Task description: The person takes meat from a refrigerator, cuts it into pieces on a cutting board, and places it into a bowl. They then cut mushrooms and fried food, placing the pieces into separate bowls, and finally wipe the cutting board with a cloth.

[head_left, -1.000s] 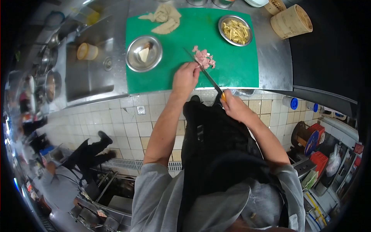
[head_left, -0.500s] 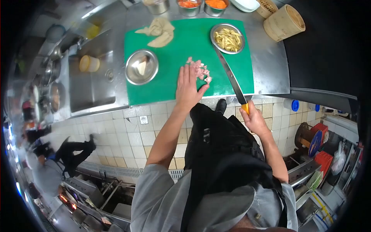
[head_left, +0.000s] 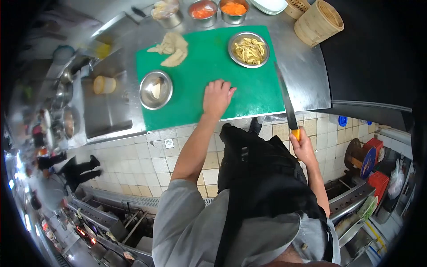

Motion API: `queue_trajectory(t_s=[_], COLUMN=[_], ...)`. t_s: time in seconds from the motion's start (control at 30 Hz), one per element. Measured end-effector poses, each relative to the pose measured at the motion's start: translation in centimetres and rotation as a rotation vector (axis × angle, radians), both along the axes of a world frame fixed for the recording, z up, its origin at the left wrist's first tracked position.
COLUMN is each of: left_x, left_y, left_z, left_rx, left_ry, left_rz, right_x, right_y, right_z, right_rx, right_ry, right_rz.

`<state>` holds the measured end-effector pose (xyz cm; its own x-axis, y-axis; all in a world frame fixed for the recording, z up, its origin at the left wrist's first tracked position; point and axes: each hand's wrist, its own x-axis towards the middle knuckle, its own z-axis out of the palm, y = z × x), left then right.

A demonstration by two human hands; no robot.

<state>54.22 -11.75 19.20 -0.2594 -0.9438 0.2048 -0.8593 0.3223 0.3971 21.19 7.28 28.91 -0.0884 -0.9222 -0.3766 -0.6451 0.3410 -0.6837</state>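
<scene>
My left hand (head_left: 218, 99) is closed over the green cutting board (head_left: 200, 58), its fingers curled round pink chopped meat, of which only a bit shows at the thumb. In my right hand (head_left: 304, 144) is the yellow handle of a long knife (head_left: 287, 95), its blade pointing away along the board's right edge. A steel bowl of yellowish strips (head_left: 249, 50) sits at the board's back right. On the left side stands a steel bowl (head_left: 155, 90) with a pale piece inside. Behind it lies a crumpled beige cloth (head_left: 171, 49).
Metal containers of red pieces (head_left: 203, 12) and orange pieces (head_left: 233, 10) stand behind the board. Bamboo steamers (head_left: 319, 23) are at the back right. A sink (head_left: 106, 107) with a tub lies left. Another person (head_left: 80, 171) is at the far left.
My left hand has gone from lying flat beside the spread meat to closing around it. The knife has shifted right, away from the bowl of strips. The view has moved slightly.
</scene>
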Motion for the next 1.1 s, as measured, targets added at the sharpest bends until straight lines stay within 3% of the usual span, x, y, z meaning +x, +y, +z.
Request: queue_trajectory(t_s=[0.07,0.2,0.3,0.37,0.5,0.57,0.67,0.7,0.83,0.9,0.93,1.0,1.1], left_x=[0.0,-0.2,-1.0,-2.7,-8.5,-10.3,-10.3,-9.8,-4.5,-2.2,-1.3,-0.1,-1.2], left_y=[-0.1,-3.1,-7.2,-9.8,-12.4,-13.6,-15.1,-15.5,-14.1,-12.1,-10.9,-9.2,-5.4], left_z=[0.0,0.5,2.3,5.4,10.7,11.1,10.3,10.6,9.5,9.3,7.6,3.9,5.0], left_rx=[-0.059,-0.06,0.011,0.149,0.211,0.245,0.358,0.408,0.313,0.42,0.426,0.187,0.074], left_ry=[-0.093,-0.091,0.122,0.421,0.43,0.232,0.3,0.187,0.307,0.044,0.035,-0.017,-0.044], left_rz=[-0.077,-0.027,0.154,0.3,0.289,0.253,0.227,0.207,0.134,0.148,0.161,-0.187,-0.191], right_x=[-1.1,-2.7,-4.7,-5.3,-6.1,-6.5,-7.3,-7.5,-8.5,-9.3,-9.6,-9.9,-10.1], right_y=[1.0,2.8,3.5,3.2,2.6,2.6,2.9,3.0,4.0,5.0,5.6,5.5,5.1], right_z=[0.0,-0.2,-1.4,-1.1,-0.5,-0.6,-0.5,-0.6,-0.9,-3.1,-4.0,-5.0,-5.0], right_rx=[0.093,-0.016,-0.014,0.016,0.051,0.001,-0.043,-0.025,0.036,-0.007,-0.05,-0.041,-0.015], right_ry=[-0.034,-0.073,-0.08,-0.083,-0.052,-0.06,-0.07,-0.058,-0.044,-0.133,-0.207,-0.245,-0.263], right_rz=[-0.119,-0.17,-0.178,-0.191,-0.198,-0.179,-0.145,-0.15,-0.22,-0.244,-0.27,-0.265,-0.236])
